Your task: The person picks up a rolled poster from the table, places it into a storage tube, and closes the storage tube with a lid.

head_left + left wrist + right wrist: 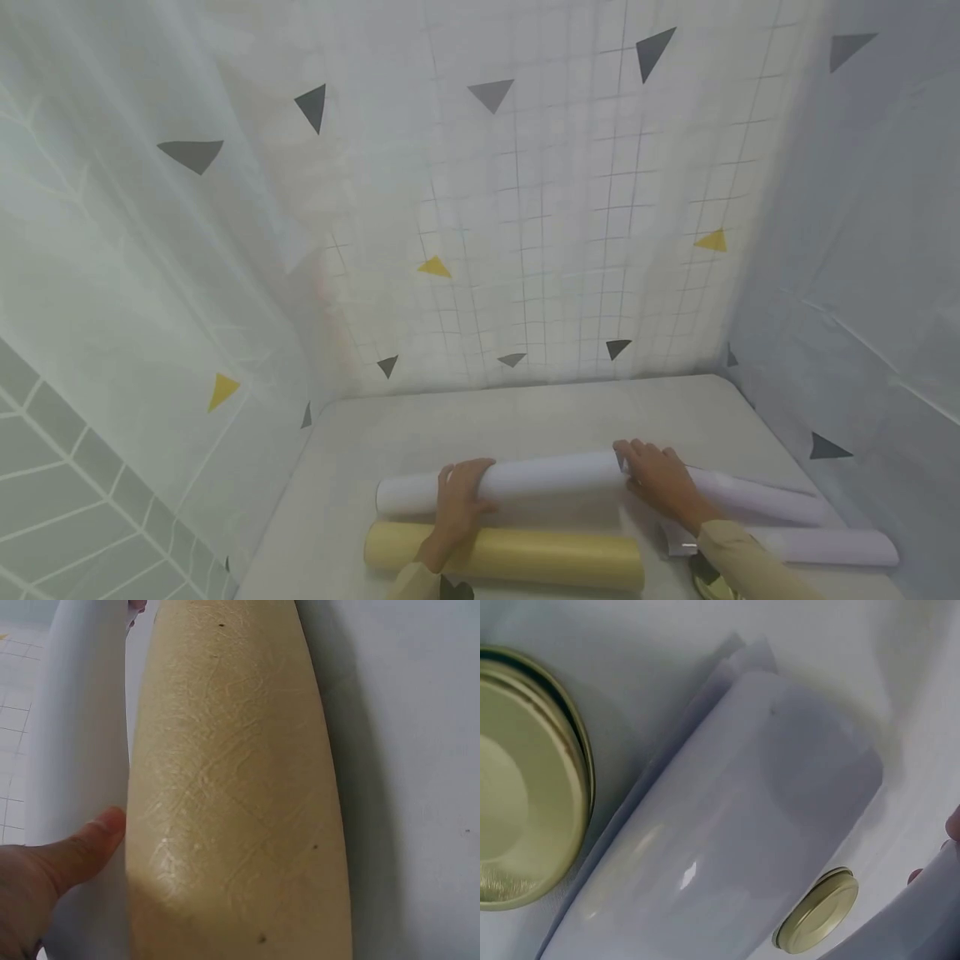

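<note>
A long white roll of sheet material [555, 475] lies across the table. My left hand [459, 504] grips it left of its middle, fingers over the far side; in the left wrist view the thumb [90, 844] presses its near side. At the roll's right end, my right hand [660, 482] holds the edge with curled fingers, beside a small dark corner. Just in front lies a yellow roll [555, 557], its surface finely creased in the left wrist view. Only a few right fingertips [954, 823] show at the right wrist view's edge.
Two more pale rolls lie to the right, one behind [757, 493] and a glossy one in front [840, 546]. Gold round lids, one large [525, 787] and one small [817, 911], sit beside the glossy roll. Patterned translucent curtains [525, 208] surround the table [420, 417].
</note>
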### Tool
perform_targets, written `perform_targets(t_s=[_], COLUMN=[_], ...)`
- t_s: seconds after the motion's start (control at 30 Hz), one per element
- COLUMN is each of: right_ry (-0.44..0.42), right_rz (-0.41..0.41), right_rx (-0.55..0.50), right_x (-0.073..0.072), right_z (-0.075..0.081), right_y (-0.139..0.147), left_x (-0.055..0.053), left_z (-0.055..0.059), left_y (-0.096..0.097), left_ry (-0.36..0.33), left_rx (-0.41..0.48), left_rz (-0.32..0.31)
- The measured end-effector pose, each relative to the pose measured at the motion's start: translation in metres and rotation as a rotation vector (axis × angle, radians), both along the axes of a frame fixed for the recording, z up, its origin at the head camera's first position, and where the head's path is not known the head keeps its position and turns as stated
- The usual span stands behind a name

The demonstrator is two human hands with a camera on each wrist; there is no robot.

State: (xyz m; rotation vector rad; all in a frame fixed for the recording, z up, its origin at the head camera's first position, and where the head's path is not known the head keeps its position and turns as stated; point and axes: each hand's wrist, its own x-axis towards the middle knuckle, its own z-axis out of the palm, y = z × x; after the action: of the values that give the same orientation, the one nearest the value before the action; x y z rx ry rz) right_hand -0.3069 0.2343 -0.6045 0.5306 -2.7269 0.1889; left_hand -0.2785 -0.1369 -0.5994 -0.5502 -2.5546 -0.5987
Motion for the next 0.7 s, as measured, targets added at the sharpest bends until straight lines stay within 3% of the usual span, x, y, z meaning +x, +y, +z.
perform_targets(t_s=[0.13,0.7], right_ry=[0.031,0.049], right_rz=[0.015,0.033], right_rx=[-0.024,-0.007], right_x=[-0.002,-0.0092], right_z=[-0.0006,0.004], right_y=[0.0005,0.0008], left_x=[0.0008,-0.0031], left_z=[0.0005,0.0008], left_y=[0.0009,0.0037], left_ry=[0.014,-0.092], left_rx=[0.005,0.002], left_rz=[-0.015,0.013])
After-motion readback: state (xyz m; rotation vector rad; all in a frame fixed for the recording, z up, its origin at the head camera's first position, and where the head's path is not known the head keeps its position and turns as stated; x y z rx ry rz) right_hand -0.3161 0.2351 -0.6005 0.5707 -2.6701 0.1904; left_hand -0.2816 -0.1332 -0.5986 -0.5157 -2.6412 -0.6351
